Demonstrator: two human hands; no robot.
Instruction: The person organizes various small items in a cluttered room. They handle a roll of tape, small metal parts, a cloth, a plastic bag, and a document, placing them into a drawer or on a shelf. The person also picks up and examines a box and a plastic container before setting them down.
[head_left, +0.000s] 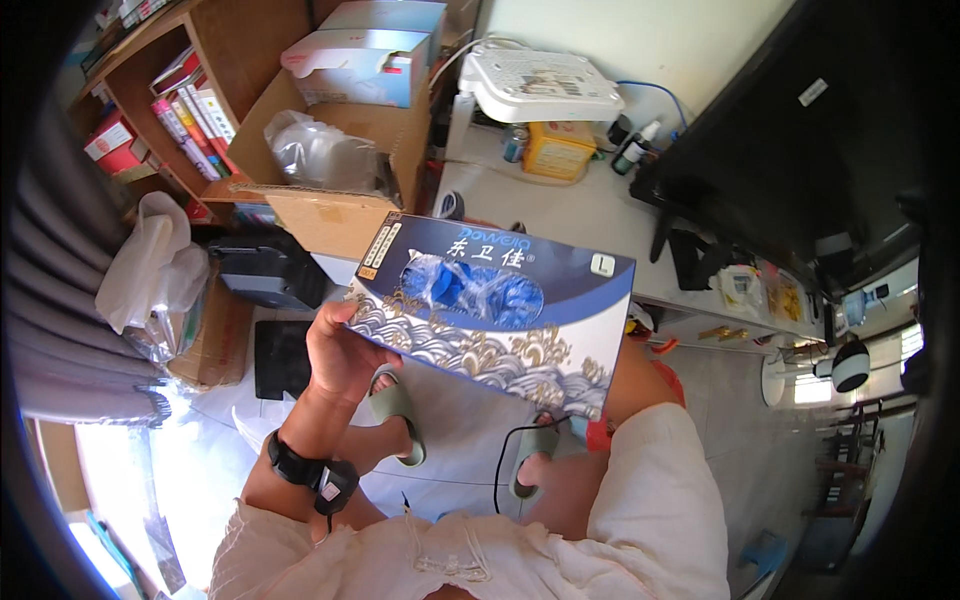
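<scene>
A blue and white glove box (487, 322) with a printed wave pattern is held up before me, tilted. Through the oval opening in its face, blue disposable gloves (472, 289) show behind clear film. My left hand (346, 352) grips the box at its lower left corner, thumb on the front edge and fingers underneath. A black strap device (311, 469) sits on my left wrist. My right forearm runs up behind the right side of the box, which hides the right hand from view.
Ahead stands an open cardboard box (330, 214) with plastic-wrapped items, beside a bookshelf (214, 67). A white router (540, 82), a yellow carton (559, 150) and a large black television (787, 142) are on the counter. A black case (266, 262) and plastic bags (154, 277) lie left.
</scene>
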